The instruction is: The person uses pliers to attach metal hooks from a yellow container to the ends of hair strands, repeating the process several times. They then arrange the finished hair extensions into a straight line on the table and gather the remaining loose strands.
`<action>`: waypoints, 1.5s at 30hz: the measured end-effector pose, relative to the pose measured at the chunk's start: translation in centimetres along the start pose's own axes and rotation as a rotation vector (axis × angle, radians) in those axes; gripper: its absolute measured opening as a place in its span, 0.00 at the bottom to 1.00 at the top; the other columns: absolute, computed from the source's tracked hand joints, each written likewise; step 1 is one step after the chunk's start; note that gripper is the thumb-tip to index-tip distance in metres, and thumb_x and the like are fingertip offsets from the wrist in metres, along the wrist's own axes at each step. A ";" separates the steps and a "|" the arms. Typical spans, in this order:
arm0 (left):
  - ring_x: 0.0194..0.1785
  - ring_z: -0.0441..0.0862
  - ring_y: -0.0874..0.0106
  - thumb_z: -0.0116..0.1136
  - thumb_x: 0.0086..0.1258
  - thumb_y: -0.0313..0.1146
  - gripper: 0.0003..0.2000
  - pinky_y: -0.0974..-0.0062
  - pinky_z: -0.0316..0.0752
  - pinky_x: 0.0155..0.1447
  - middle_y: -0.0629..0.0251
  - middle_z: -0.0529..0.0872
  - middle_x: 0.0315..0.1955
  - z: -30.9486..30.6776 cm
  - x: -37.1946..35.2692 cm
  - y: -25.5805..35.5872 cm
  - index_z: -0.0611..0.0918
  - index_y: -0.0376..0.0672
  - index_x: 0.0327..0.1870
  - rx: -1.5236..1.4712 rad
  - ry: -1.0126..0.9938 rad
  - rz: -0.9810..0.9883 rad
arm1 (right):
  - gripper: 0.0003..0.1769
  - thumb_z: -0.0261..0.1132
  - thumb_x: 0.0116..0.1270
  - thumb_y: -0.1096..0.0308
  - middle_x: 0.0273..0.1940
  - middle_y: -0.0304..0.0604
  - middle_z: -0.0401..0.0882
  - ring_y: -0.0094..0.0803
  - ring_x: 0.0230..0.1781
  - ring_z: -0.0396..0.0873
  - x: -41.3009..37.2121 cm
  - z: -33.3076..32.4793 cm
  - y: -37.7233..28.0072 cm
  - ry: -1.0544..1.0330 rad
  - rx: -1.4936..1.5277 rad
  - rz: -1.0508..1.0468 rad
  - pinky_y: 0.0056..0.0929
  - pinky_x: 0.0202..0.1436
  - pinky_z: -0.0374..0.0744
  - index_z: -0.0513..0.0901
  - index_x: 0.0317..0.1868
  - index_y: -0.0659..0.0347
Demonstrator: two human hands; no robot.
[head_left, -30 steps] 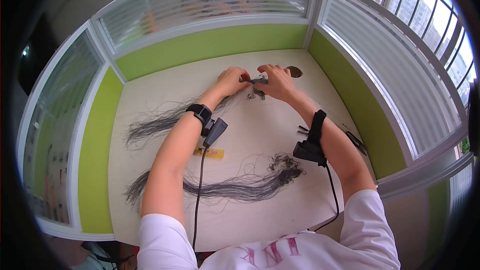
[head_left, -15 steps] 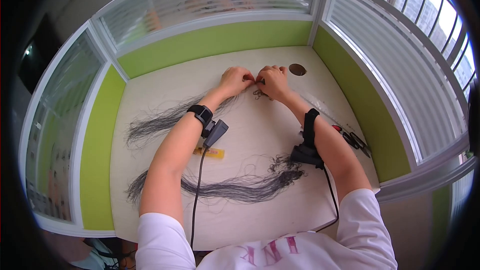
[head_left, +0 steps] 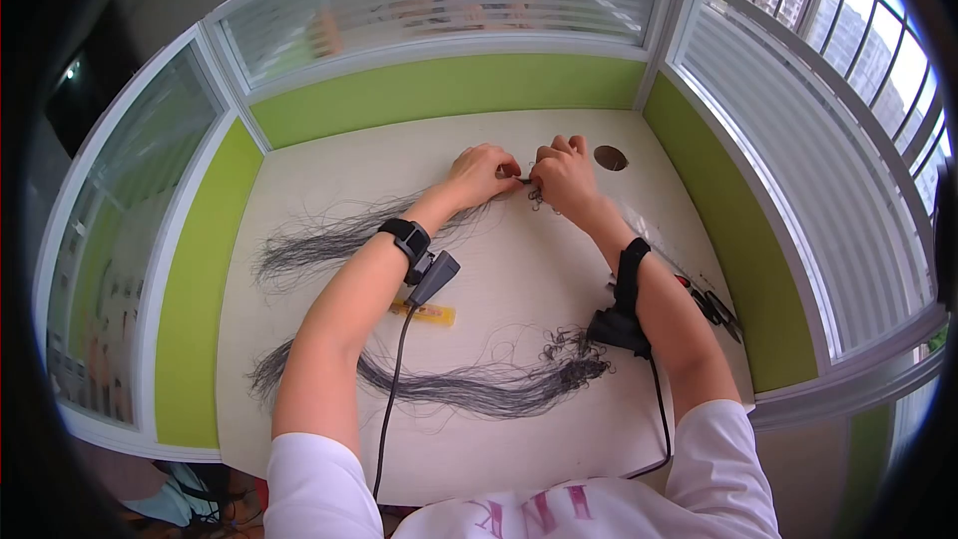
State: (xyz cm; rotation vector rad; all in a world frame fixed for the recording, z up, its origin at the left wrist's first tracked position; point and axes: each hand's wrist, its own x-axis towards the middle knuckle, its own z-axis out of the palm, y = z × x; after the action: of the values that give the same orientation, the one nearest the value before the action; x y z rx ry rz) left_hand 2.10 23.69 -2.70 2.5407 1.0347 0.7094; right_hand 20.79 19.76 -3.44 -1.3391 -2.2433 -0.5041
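A bundle of long dark hair lies across the upper part of the desk, its loose strands fanned out to the left. My left hand pinches this bundle near its right end, thumb and fingers together. Just to the right, my right hand is closed on the same bundle. A short dark length of hair shows between the fingertips, and curly ends hang below my right hand. Exactly how the fingers grip is partly hidden. Closer to me, a second hair bundle rests on the desk, with curls at its right end.
Beneath my left forearm lies a small yellow object. Dark-handled scissors sit at the right edge. A round hole pierces the desk behind my right hand. Green partitions enclose the desk; a person is visible through the back glass.
The fingertips of my two hands have moved slightly apart, exposing a short piece of hair between them. The whole view has shifted a little; the second bundle stays where it lay.
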 end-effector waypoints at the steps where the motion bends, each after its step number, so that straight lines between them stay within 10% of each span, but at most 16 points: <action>1: 0.44 0.81 0.61 0.69 0.58 0.36 0.08 0.65 0.76 0.51 0.62 0.87 0.35 -0.1 -0.2 -0.2 0.88 0.45 0.35 0.057 0.007 0.054 | 0.04 0.69 0.49 0.73 0.30 0.34 0.82 0.34 0.45 0.75 0.0 -0.1 -0.1 -0.003 -0.020 -0.014 0.37 0.59 0.64 0.88 0.23 0.52; 9: 0.45 0.81 0.60 0.64 0.57 0.35 0.08 0.64 0.75 0.51 0.62 0.86 0.37 -4.5 -3.4 -2.5 0.84 0.43 0.35 0.341 -0.099 0.045 | 0.05 0.66 0.47 0.77 0.27 0.34 0.81 0.33 0.45 0.74 0.1 0.1 -0.1 -0.047 -0.014 -0.047 0.37 0.59 0.64 0.85 0.19 0.58; 28: 0.37 0.84 0.64 0.66 0.59 0.29 0.07 0.68 0.77 0.45 0.56 0.87 0.32 -21.8 -26.3 -17.3 0.87 0.37 0.36 0.268 0.189 -0.752 | 0.04 0.67 0.48 0.77 0.31 0.34 0.82 0.33 0.47 0.74 -0.3 0.2 0.0 -0.001 0.084 -0.066 0.39 0.60 0.63 0.87 0.22 0.59; 33: 0.49 0.80 0.62 0.59 0.62 0.25 0.07 0.64 0.76 0.54 0.59 0.85 0.40 -20.5 -22.4 -13.9 0.85 0.39 0.40 0.673 0.335 -0.430 | 0.05 0.66 0.48 0.78 0.31 0.34 0.82 0.33 0.47 0.74 -0.4 0.3 0.0 0.006 0.079 -0.081 0.39 0.61 0.63 0.87 0.23 0.58; 39: 0.50 0.79 0.62 0.65 0.63 0.40 0.12 0.65 0.73 0.56 0.64 0.84 0.43 -9.1 -8.2 -3.1 0.83 0.43 0.42 0.351 0.105 0.183 | 0.05 0.66 0.49 0.77 0.31 0.33 0.82 0.33 0.48 0.73 -0.4 0.5 0.2 -0.003 0.047 -0.092 0.38 0.60 0.63 0.87 0.22 0.58; 45: 0.48 0.81 0.63 0.65 0.63 0.36 0.11 0.67 0.75 0.52 0.63 0.85 0.41 0.1 -1.6 -1.0 0.85 0.41 0.42 0.093 0.083 0.159 | 0.04 0.67 0.47 0.76 0.32 0.33 0.82 0.33 0.47 0.74 -0.2 0.5 0.2 0.011 0.068 -0.086 0.40 0.60 0.63 0.87 0.22 0.58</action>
State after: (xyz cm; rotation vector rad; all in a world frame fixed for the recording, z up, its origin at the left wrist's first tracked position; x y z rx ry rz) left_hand 0.59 23.21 -3.81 2.7179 0.9186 0.8337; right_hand 20.93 19.92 -3.97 -1.2074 -2.2961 -0.4588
